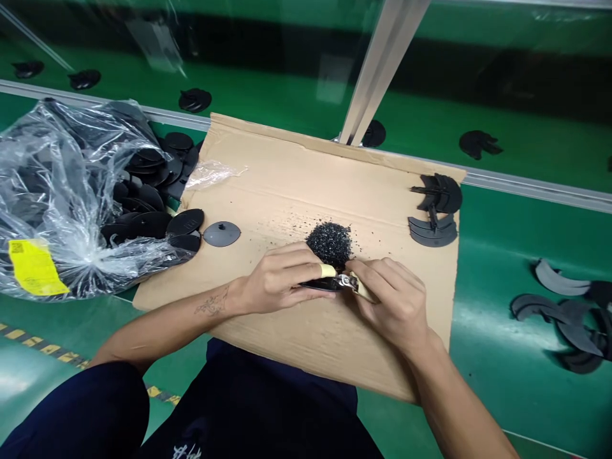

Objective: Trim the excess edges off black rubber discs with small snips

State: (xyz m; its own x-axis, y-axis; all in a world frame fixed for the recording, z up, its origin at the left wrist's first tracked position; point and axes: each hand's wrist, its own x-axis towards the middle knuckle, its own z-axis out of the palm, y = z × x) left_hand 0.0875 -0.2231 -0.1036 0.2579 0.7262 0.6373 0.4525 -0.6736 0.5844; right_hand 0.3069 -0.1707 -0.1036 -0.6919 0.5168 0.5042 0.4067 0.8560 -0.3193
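Note:
My left hand (287,277) is closed on a black plastic disc (319,284), which I see edge-on. A yellowish wrap covers one of that hand's fingertips. Small metal nippers (345,280) are in my right hand (394,296), with their jaws at the disc's right edge. Whether the jaws are fully closed is too small to tell. Just beyond both hands lies a heap of black plastic clippings (329,242), with loose bits scattered around it. To the left, a single dark oval disc (221,234) with a small nub rests on the cardboard sheet (287,172).
A clear plastic bag (71,191) with a yellow label spills black discs at the left. Curved black pieces (434,210) are stacked on the cardboard's right side. More curved pieces (568,319) lie on the green surface at right. A metal post (377,70) rises behind the cardboard.

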